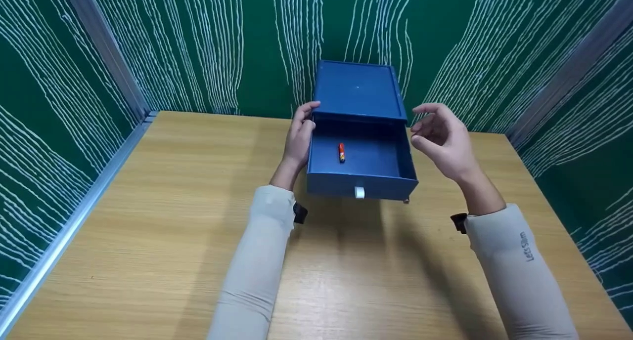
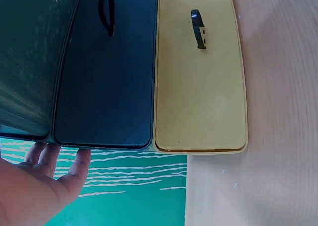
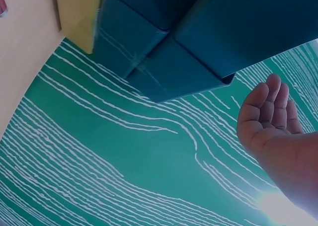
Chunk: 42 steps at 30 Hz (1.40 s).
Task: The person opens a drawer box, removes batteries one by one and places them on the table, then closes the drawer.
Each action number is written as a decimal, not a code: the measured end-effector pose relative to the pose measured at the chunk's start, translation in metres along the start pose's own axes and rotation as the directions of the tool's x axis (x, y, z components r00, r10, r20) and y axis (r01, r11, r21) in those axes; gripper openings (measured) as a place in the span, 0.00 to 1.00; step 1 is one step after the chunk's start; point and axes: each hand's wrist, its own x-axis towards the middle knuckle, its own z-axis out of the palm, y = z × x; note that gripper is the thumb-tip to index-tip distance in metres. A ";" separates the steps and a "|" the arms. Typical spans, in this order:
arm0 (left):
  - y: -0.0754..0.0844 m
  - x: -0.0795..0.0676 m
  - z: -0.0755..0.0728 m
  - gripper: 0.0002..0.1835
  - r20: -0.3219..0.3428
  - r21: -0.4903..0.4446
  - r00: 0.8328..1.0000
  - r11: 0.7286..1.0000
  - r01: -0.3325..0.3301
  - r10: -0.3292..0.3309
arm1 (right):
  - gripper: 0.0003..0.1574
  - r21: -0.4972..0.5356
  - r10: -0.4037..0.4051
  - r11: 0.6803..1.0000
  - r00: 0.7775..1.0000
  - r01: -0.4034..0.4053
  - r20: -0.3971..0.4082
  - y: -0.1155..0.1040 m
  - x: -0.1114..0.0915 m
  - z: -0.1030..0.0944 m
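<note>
A blue drawer cabinet (image 1: 358, 90) stands at the back of the table with its top drawer (image 1: 363, 186) pulled out. In that drawer lies a small red cylinder (image 1: 341, 152) with a yellow and black end, like a battery. My left hand (image 1: 298, 141) touches the cabinet's left side, its fingertips along the edge in the left wrist view. Beside the drawer's right wall, my right hand (image 1: 447, 145) hovers in the air, fingers loosely bent and holding nothing. Below the pulled-out drawer, the left wrist view has a closed blue drawer (image 2: 104, 87) and a closed yellow drawer (image 2: 201, 87).
The lower drawers carry black loop handles. A small red thing (image 3: 2, 6) shows at the edge of the right wrist view. Green walls with white wavy lines (image 1: 198, 48) enclose the wooden table (image 1: 163, 206) at the back and sides; a metal rail (image 1: 74, 216) runs along its left edge.
</note>
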 end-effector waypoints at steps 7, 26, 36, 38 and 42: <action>0.000 0.000 0.000 0.22 0.004 0.006 1.000 1.000 0.008 -0.008 | 0.24 0.039 -0.009 0.999 1.000 0.008 0.015 -0.006 0.003 0.006; -0.001 0.001 0.000 0.22 0.005 -0.012 1.000 1.000 0.008 -0.007 | 0.24 0.079 -0.029 0.997 0.998 0.025 0.049 -0.015 0.019 0.028; -0.002 0.002 0.000 0.22 0.003 -0.023 1.000 1.000 0.006 -0.005 | 0.22 0.065 -0.041 0.997 0.992 0.033 0.121 -0.011 0.027 0.041; -0.002 0.002 0.000 0.22 0.002 -0.025 1.000 1.000 0.005 -0.005 | 0.22 0.059 -0.037 0.998 0.988 0.028 0.149 -0.009 0.029 0.044; -0.002 0.002 0.000 0.22 0.004 -0.022 1.000 1.000 0.012 -0.011 | 0.21 0.035 -0.033 0.999 0.980 0.026 0.198 -0.007 0.032 0.048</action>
